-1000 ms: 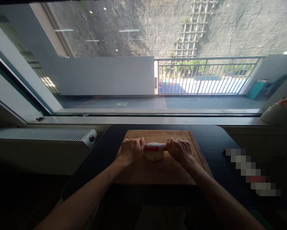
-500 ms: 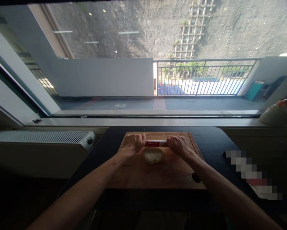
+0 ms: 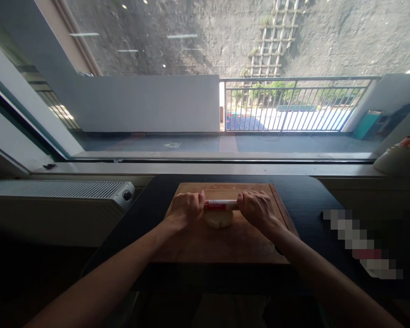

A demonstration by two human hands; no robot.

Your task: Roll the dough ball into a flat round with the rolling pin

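Note:
A rolling pin point(image 3: 220, 205) with a red and white label lies crosswise over the far part of a pale, flattened lump of dough point(image 3: 218, 220). Closed around the pin's left end is my left hand point(image 3: 187, 207), and my right hand point(image 3: 256, 206) grips its right end. The hands hide both ends of the pin. Under the dough is a wooden cutting board point(image 3: 211, 248), with a dark hole at its near right partly covered by my right forearm.
The board rests on a black table point(image 3: 310, 200). A blurred-out flat item point(image 3: 362, 243) lies at the table's right. To the left stands a white radiator point(image 3: 57, 191). Behind the table runs a windowsill point(image 3: 205, 169), with a pale rounded object point(image 3: 398, 159) at its right end.
Both hands have drawn the rolling pin slightly toward me, from the dough's far edge onto its far part. The camera has tilted a little, so the scene sits higher.

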